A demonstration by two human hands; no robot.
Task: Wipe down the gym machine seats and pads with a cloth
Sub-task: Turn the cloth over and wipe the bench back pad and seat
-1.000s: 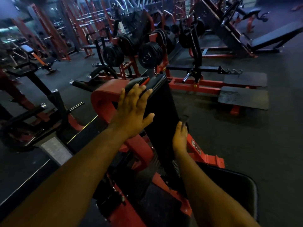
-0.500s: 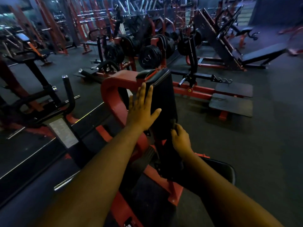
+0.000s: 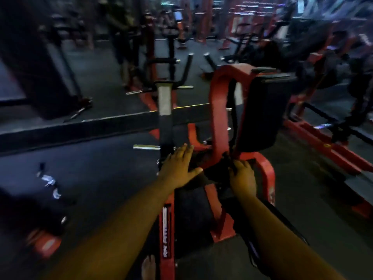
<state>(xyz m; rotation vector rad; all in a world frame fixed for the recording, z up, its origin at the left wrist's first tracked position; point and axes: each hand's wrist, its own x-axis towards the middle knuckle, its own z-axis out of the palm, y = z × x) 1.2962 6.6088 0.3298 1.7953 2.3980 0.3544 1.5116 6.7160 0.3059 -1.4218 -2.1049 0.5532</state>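
The black upright pad (image 3: 262, 114) stands on a red machine frame (image 3: 219, 110) in the middle of the blurred view. My left hand (image 3: 178, 165) hovers with fingers spread and straight over the machine's base, left of the frame post, holding nothing. My right hand (image 3: 243, 178) is curled low at the foot of the pad, gripping a dark bunched cloth (image 3: 219, 168) against the frame. A black seat pad (image 3: 286, 221) lies partly hidden under my right forearm.
A black lever arm with a grey label (image 3: 164, 98) rises just left of the frame. Red and black machines crowd the back and right. A weight plate (image 3: 40, 225) lies at lower left. Dark rubber floor (image 3: 96, 178) spreads to the left. A bare foot (image 3: 148, 267) shows at the bottom.
Both hands have dropped from the pad's upper part to its base. The view has swung left and is now blurred.
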